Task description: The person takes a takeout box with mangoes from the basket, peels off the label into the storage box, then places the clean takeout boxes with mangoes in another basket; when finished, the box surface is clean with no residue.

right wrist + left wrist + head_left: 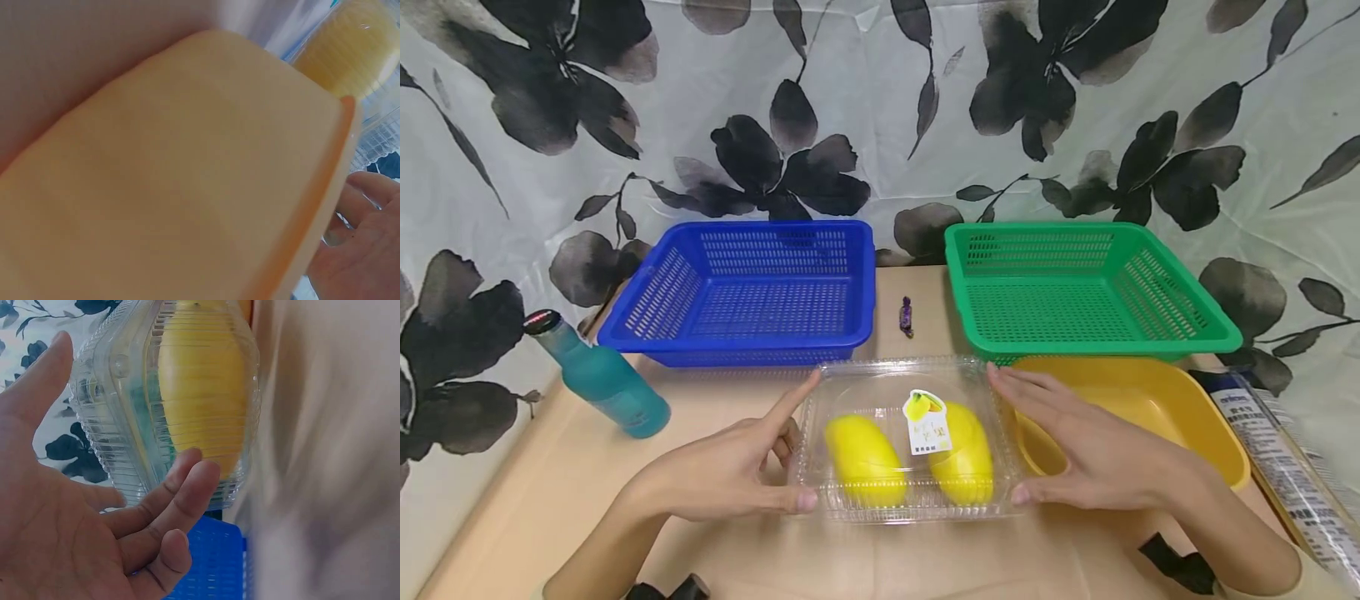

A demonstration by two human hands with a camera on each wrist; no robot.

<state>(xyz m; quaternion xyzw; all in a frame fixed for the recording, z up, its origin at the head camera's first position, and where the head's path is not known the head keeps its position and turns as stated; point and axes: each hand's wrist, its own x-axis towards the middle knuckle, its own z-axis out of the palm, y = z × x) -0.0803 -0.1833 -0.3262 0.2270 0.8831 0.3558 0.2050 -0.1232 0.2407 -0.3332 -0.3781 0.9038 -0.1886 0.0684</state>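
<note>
A clear plastic clamshell box (865,390) lies at the middle of the table with its lid down. Two yellow mangoes, a left one (863,460) and a right one (967,467), show through it, and a white label (927,427) is stuck on the lid. My left hand (730,467) is at the box's left side, index finger and thumb at its edge. In the left wrist view its fingers (187,494) are loosely bent and overlap the box's wall. Along the right side, my right hand (1090,446) has its fingers extended, the tips at the edge.
Behind stand a blue basket (760,308) and a green basket (1037,304), with a small purple-wrapped candy (906,317) between them. A yellow tub (1157,408) sits beneath my right hand. At left a teal bottle (613,387) leans; at right lies a printed package (1277,442).
</note>
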